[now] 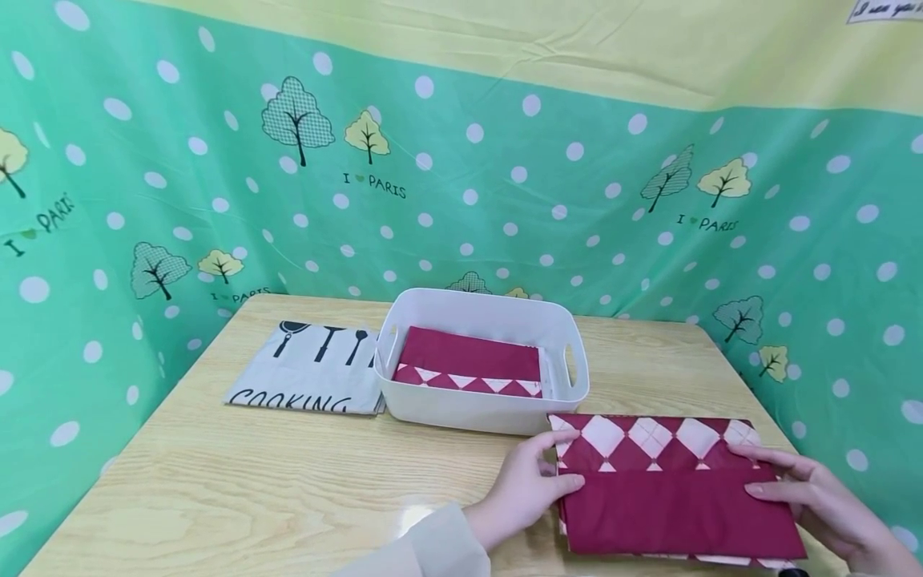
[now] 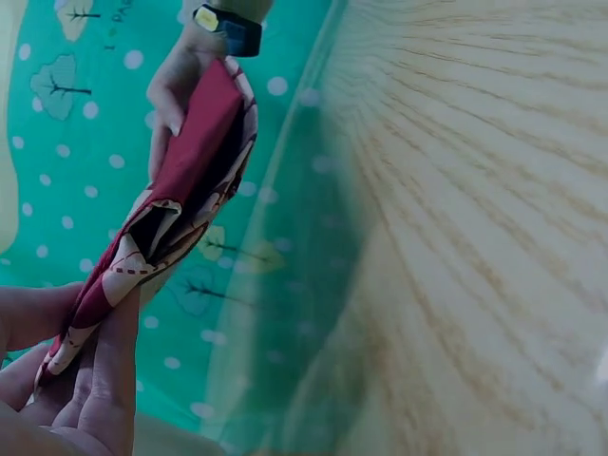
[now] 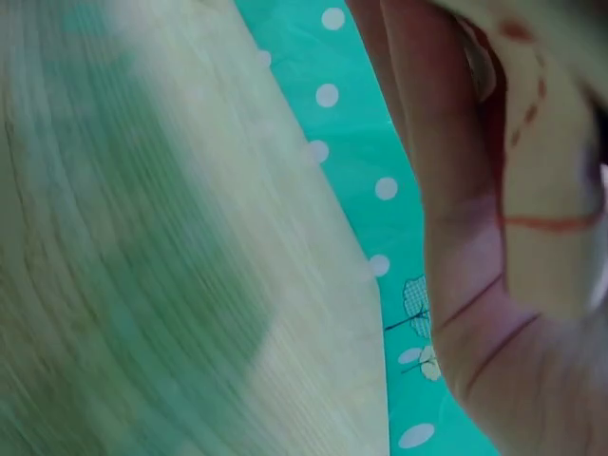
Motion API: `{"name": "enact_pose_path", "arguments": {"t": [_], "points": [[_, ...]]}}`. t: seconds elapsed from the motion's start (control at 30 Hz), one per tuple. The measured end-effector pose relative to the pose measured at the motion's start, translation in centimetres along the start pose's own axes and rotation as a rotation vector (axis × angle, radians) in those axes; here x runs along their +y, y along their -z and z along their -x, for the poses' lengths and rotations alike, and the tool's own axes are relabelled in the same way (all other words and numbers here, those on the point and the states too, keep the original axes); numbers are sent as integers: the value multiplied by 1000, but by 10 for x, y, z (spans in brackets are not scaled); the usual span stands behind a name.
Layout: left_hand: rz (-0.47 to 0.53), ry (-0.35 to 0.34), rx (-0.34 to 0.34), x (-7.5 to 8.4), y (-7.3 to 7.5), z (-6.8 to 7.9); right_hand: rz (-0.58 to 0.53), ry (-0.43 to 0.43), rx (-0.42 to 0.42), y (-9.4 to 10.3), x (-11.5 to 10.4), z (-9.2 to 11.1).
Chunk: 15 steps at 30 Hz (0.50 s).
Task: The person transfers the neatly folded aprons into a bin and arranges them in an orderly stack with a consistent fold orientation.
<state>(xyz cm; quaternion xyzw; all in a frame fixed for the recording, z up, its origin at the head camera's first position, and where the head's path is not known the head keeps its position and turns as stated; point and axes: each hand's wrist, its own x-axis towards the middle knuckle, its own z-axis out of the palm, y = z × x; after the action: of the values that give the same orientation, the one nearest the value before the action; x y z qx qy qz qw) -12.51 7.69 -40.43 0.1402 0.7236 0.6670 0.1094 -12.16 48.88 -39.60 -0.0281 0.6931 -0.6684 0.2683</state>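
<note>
Both hands hold a folded burgundy cloth [image 1: 678, 513] with a band of white diamonds, at the front right of the table. The left hand [image 1: 521, 490] pinches its left edge, thumb on the front face and fingers behind. At the opposite edge, the right hand [image 1: 825, 498] grips with its thumb over the front. Seen edge-on in the left wrist view, the cloth [image 2: 198, 142] shows its layers parted into a loose fold, raised off the table. The right wrist view has the palm [image 3: 465, 256] close up against pale cloth [image 3: 546, 218] with red lines.
A white plastic basket [image 1: 469, 410] with handle cutouts stands at the table's back middle, holding another folded burgundy cloth [image 1: 469, 353]. To its left lies a folded white cloth [image 1: 310, 373] printed "COOKING" with black utensils. Green dotted curtain [image 1: 447, 200] hangs around the wooden table [image 1: 252, 481].
</note>
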Motion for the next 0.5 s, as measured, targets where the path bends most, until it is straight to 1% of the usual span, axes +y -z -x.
{"name": "enact_pose_path", "arguments": {"t": [0.23, 0.37, 0.5], "points": [[43, -15, 15, 8, 8, -1, -24, 114, 2, -8, -5, -3], [62, -24, 19, 14, 13, -1, -34, 147, 23, -13, -9, -4], [84, -33, 22, 19, 16, -1, -55, 176, 17, -17, -13, -6]]}}
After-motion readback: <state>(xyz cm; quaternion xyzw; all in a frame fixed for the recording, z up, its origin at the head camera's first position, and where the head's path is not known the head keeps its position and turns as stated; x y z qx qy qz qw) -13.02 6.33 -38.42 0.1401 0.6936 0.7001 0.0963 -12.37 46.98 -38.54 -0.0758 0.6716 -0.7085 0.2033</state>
